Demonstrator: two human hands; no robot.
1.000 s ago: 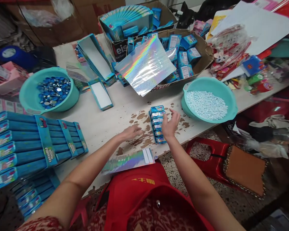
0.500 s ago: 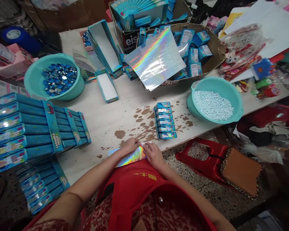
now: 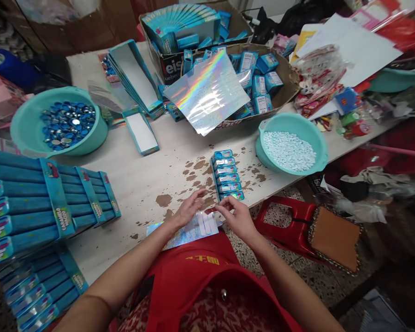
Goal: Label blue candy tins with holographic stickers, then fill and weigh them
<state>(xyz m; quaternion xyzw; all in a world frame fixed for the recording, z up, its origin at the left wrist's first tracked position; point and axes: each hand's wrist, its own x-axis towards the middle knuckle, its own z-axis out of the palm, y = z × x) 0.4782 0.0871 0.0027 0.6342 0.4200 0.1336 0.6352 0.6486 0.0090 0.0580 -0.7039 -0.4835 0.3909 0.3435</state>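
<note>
While left hand (image 3: pixel 189 210), fingers apart, is over silvery rectangular holographic sheet (image 3: pixel 187 236) at near edge of white table (image 3: pixel 127 184), right hand (image 3: pixel 238 217) pinches fingertips together, contents unclear.

Couldn't tell if the right hand (image 3: pixel 238 220) had anything pinched, way too blurry. Left hand (image 3: pixel 189 211) and its wrist hid some of the holographic sheet (image 3: pixel 191 235), and the left edge chopped off the stacked blue packs (image 3: pixel 27 204).
</note>
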